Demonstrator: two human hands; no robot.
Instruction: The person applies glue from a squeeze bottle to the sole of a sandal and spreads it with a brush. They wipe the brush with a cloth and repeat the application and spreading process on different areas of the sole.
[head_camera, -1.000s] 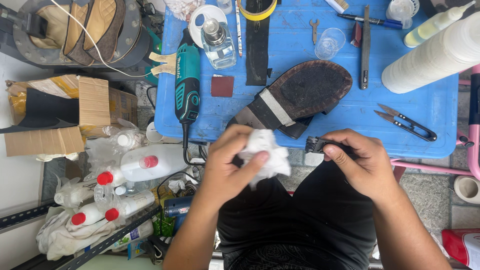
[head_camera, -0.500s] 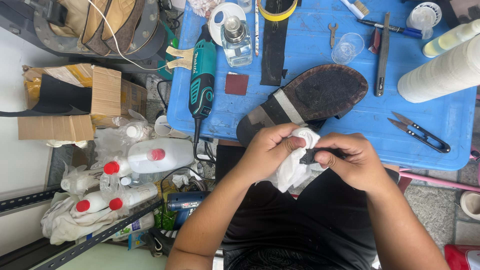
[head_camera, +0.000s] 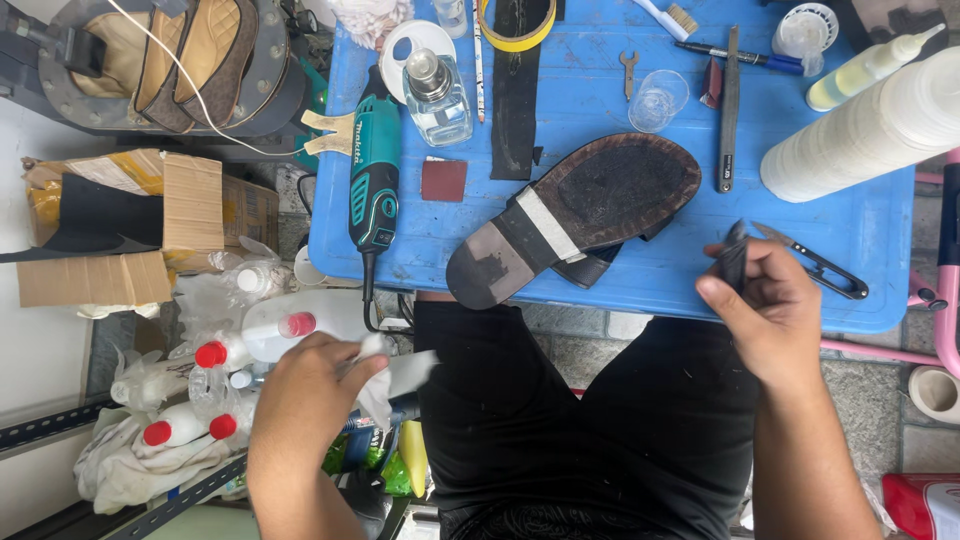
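Nearest the camera, the left hand (head_camera: 318, 385) is lowered off the table's left side, over the clutter on the floor, its fingers pinched around a crumpled white cloth (head_camera: 385, 375) that trails to the right toward the black-trousered lap. Below and beside that hand lie white plastic bottles with red caps (head_camera: 215, 370) among clear bags. The right hand (head_camera: 770, 310) is raised at the near right edge of the blue plastic table (head_camera: 880, 250), fingers curled around a small dark flat piece (head_camera: 735, 262) held upright between thumb and fingers; what the piece is cannot be told. Just beyond that hand, black thread snips (head_camera: 815, 262) lie on the table. At the centre of the table a worn brown sandal (head_camera: 590, 205) rests sole up, its heel end overhanging the near edge and a pale strap crossing the sole. To its left lie a small dark red square of abrasive sheet (head_camera: 443, 180) and a teal and black rotary power tool (head_camera: 373, 175) with its cord hanging off the edge. Farther back stand a clear glass bottle (head_camera: 437, 95), a long black strip (head_camera: 516, 90), a roll of yellow tape (head_camera: 518, 25), a clear plastic cup (head_camera: 660, 100) and a large white roll (head_camera: 865, 125) at the right.
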